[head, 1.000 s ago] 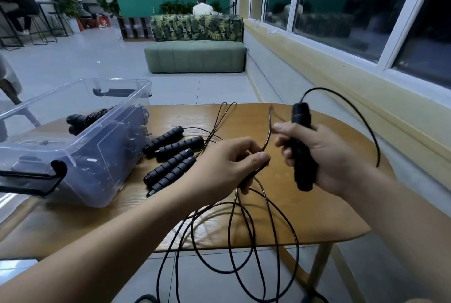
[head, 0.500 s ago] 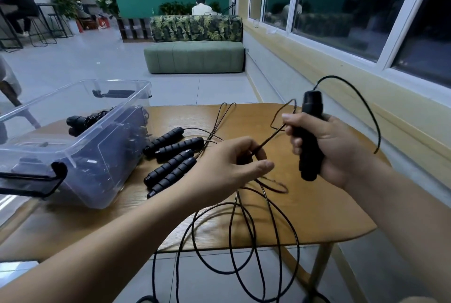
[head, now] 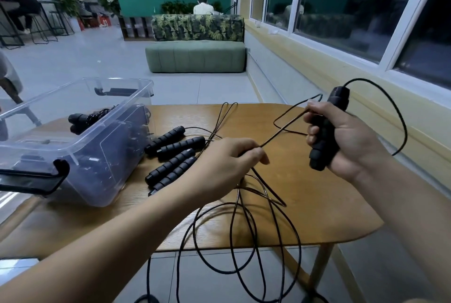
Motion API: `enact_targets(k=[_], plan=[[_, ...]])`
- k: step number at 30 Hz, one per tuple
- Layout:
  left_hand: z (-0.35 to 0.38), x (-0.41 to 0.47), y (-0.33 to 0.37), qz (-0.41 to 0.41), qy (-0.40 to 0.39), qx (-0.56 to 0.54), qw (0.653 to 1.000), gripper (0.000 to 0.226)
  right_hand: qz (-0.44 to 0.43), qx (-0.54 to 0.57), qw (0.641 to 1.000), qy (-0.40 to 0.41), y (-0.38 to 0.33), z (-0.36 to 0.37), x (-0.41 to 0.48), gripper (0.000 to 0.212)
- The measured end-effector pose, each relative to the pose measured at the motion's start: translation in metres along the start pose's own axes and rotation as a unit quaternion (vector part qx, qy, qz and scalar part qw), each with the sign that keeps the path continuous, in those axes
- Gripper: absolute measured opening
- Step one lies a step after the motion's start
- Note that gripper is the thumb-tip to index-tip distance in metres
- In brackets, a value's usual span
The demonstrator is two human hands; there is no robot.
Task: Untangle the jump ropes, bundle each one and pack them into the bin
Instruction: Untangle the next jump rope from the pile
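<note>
Bundling step: one jump rope [head: 283,129] is mid-wind and not yet tied off.
Right hand [head: 349,141]: fist round the upright black handle [head: 321,153], above the tabletop [head: 317,200].
Left hand [head: 227,163]: pinches the cord, which runs taut to the right hand.
Next move: probably lay another turn by the handle, feeding slack evenly.
Slack [head: 244,241]: crossed loops hang off the front edge and could snag.
Spare handles [head: 175,153]: four lie side by side; whether their cords tangle with this one, cannot tell.
Bin [head: 102,175]: clear, at left, with a bundled rope [head: 85,119] inside.
</note>
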State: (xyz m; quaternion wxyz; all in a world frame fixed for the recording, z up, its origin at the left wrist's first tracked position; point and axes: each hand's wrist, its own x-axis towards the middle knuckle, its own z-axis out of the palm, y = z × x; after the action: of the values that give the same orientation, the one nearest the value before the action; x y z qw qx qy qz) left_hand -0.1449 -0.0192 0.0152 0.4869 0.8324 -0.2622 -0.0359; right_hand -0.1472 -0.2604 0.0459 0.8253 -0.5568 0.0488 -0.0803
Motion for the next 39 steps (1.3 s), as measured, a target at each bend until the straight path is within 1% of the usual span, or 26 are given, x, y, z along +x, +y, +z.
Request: enact_targets(k=[2, 4, 5, 7, 9, 10, 13, 15, 18, 21, 24, 26, 31, 35, 39], plan=[[-0.002, -0.001, 0.001, 0.012, 0.006, 0.001, 1.0, 0.025, 0.024, -0.024, 0.999, -0.042, 0.004, 0.006, -0.007, 0.035], [-0.002, -0.001, 0.002, 0.02, 0.012, -0.001, 1.0, 0.024, 0.04, -0.071, 0.993, -0.091, 0.012, 0.014, -0.015, 0.043], [-0.002, -0.002, 0.003, 0.024, 0.013, -0.003, 1.0, 0.024, 0.044, -0.095, 0.988, -0.111, 0.016, 0.019, -0.02, 0.044], [-0.001, -0.003, 0.003, 0.031, 0.01, -0.006, 0.999, 0.024, 0.04, -0.13, 0.982, -0.133, 0.023, 0.028, -0.028, 0.036], [-0.001, -0.004, 0.002, 0.037, -0.002, -0.009, 0.999, 0.025, 0.026, -0.162, 0.977, -0.134, 0.027, 0.033, -0.032, 0.024], [-0.001, -0.004, 0.002, 0.035, -0.007, -0.011, 0.999, 0.025, 0.018, -0.173, 0.976, -0.131, 0.027, 0.034, -0.032, 0.022], [-0.001, -0.004, 0.004, 0.021, -0.013, -0.02, 0.999, 0.023, -0.003, -0.176, 0.977, -0.117, 0.018, 0.032, -0.03, 0.025], [-0.002, -0.004, 0.005, 0.017, -0.014, -0.016, 1.0, 0.022, -0.006, -0.15, 0.984, -0.097, 0.009, 0.027, -0.026, 0.022], [-0.002, -0.003, 0.007, 0.013, -0.013, -0.001, 1.0, 0.023, -0.006, -0.109, 0.993, -0.054, -0.001, 0.019, -0.017, 0.024], [-0.002, -0.003, 0.007, 0.004, -0.013, 0.017, 1.0, 0.025, -0.003, -0.053, 0.998, -0.015, -0.007, 0.008, -0.007, 0.014], [-0.002, -0.003, 0.006, -0.001, -0.015, 0.041, 0.999, 0.025, 0.007, -0.03, 0.999, 0.01, -0.009, -0.002, 0.001, 0.012], [-0.002, -0.003, 0.004, -0.004, -0.009, 0.041, 0.999, 0.027, 0.016, -0.028, 0.999, 0.001, -0.006, -0.002, 0.001, 0.013], [-0.005, -0.003, 0.006, 0.006, 0.019, 0.022, 1.0, 0.03, 0.045, -0.047, 0.994, -0.088, 0.006, 0.011, -0.014, 0.026], [-0.006, -0.003, 0.008, 0.018, 0.033, 0.007, 0.999, 0.029, 0.035, -0.099, 0.987, -0.122, 0.018, 0.023, -0.024, 0.031], [-0.003, -0.004, 0.007, 0.025, 0.029, 0.004, 0.999, 0.028, 0.025, -0.122, 0.983, -0.136, 0.028, 0.032, -0.03, 0.034]])
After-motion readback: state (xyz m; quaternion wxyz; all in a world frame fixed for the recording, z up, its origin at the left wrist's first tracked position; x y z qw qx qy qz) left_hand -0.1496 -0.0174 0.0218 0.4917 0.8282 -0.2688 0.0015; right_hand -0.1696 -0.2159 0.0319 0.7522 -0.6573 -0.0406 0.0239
